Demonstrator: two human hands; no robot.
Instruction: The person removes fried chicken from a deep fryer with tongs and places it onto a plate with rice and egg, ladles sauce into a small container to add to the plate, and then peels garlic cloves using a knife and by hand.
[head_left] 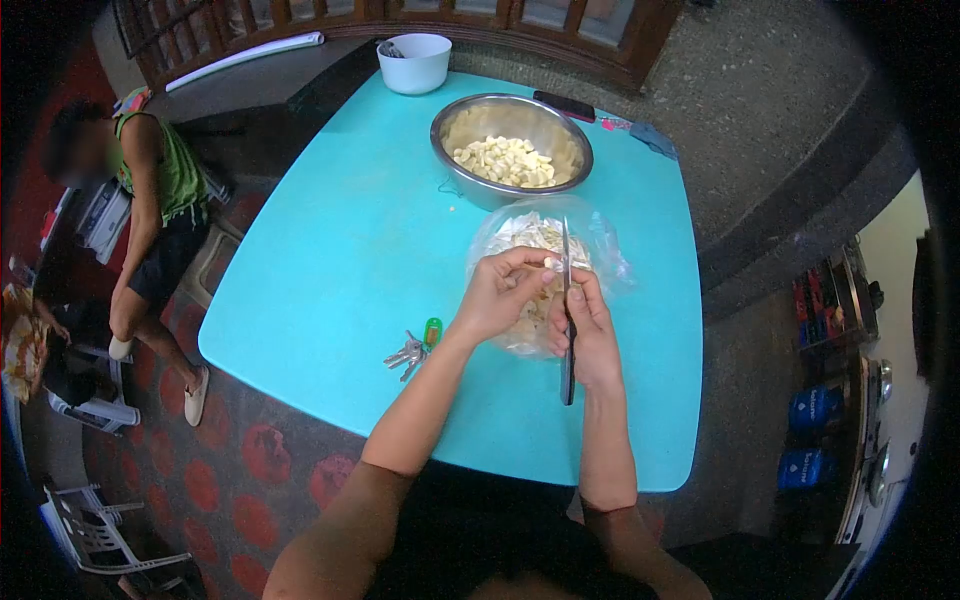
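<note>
My left hand (pixel 495 298) pinches a small pale garlic clove (pixel 550 262) between thumb and fingertips. In my right hand (pixel 592 340) is a knife (pixel 566 236), its blade pointing away from me and its dark handle running back below the palm. The blade is beside the clove; I cannot tell if it touches. Under both hands lies a clear plastic bag (pixel 606 245) with whitish garlic skins (pixel 528 232) in it; my hands hide part of it. Just beyond stands a steel bowl (pixel 447 165) holding many peeled cloves (pixel 505 160).
On the turquoise table (pixel 330 250) lie keys with a green tag (pixel 410 352). At the far edge are a white bowl (pixel 415 65), a dark phone-like object (pixel 563 105) and a bluish cloth (pixel 653 140). A person in a green top (pixel 170 165) sits at the left.
</note>
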